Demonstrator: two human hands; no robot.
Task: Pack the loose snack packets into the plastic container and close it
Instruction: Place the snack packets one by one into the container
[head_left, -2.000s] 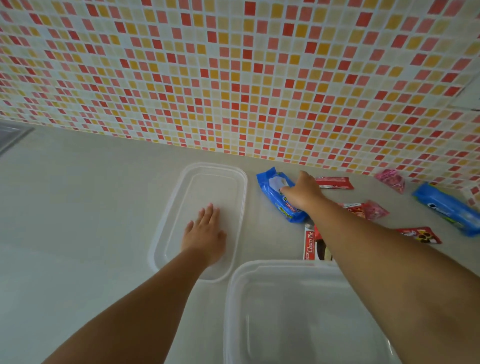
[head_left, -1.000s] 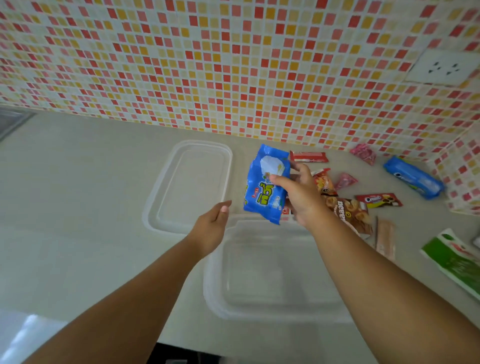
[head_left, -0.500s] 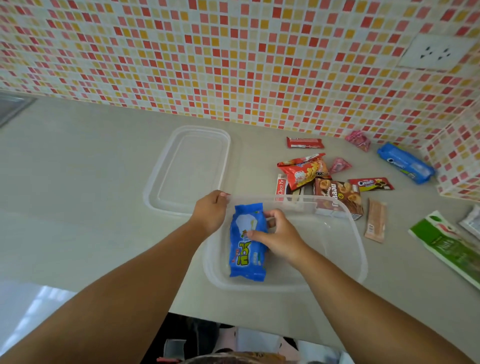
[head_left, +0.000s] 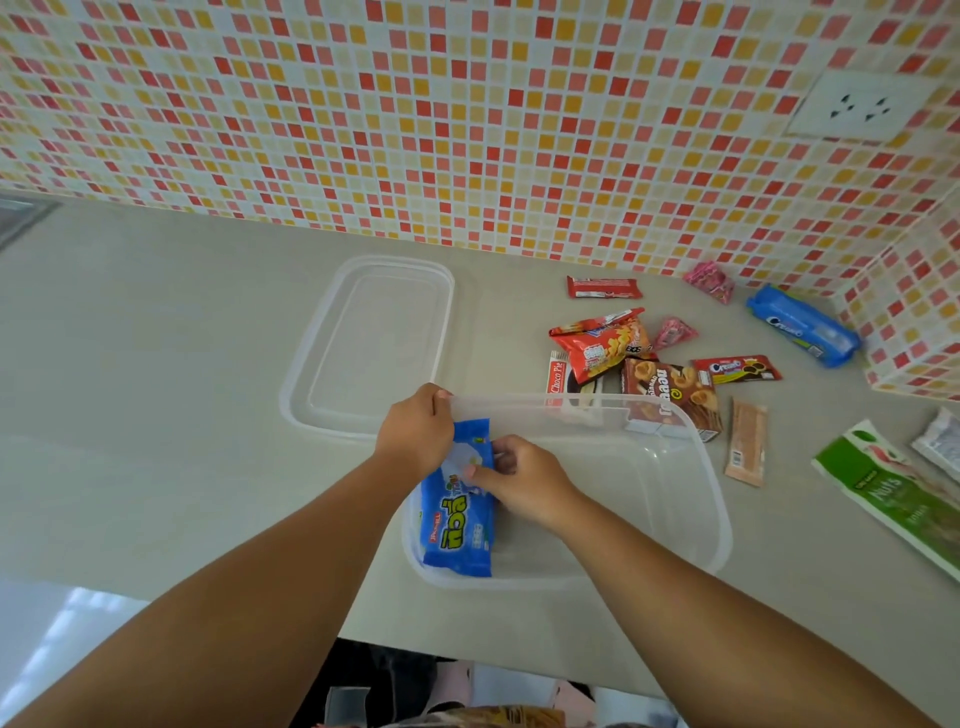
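A clear plastic container (head_left: 711, 499) stands near the counter's front edge. A blue snack packet (head_left: 460, 525) lies against its left wall inside. My right hand (head_left: 524, 478) is inside the container, fingers pinched on the packet's top end. My left hand (head_left: 415, 431) grips the container's far left rim corner. The clear lid (head_left: 311, 384) lies flat on the counter behind and to the left. Loose packets lie beyond the container: a red chips bag (head_left: 602, 345), a brown biscuit box (head_left: 670, 397), a Choco Pie (head_left: 557, 374).
More packets sit to the right: a red bar (head_left: 602, 287), two pink wraps (head_left: 709, 280), a blue Oreo pack (head_left: 802, 325), a small Oreo sachet (head_left: 737, 369), a tan wafer stick (head_left: 745, 441), a green nuts bag (head_left: 893, 493). Tiled walls rise behind and at right.
My right hand carried the blue packet from the counter into the container and set it against the left wall. My left hand left the lid and took the container's rim.
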